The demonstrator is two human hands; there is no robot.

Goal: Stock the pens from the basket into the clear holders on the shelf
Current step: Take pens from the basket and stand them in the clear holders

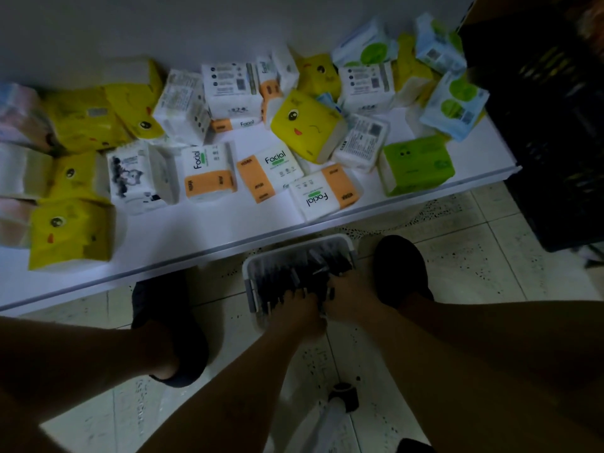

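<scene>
A pale plastic basket (251,266) full of dark pens (294,269) sits on the tiled floor between my feet, partly under the white shelf's front edge. Both my hands are down in it. My left hand (299,308) has its fingers curled into the pens at the near side. Beside it, my right hand (348,300) also grips a bunch of pens. The scene is dim and the fingertips are hard to make out. No clear holders are in view.
The low white shelf (196,230) carries several tissue packs in yellow, orange-white and green. A dark crate (552,125) stands at the right. My dark shoes (400,269) flank the basket. A small dark object (344,395) lies on the floor nearer me.
</scene>
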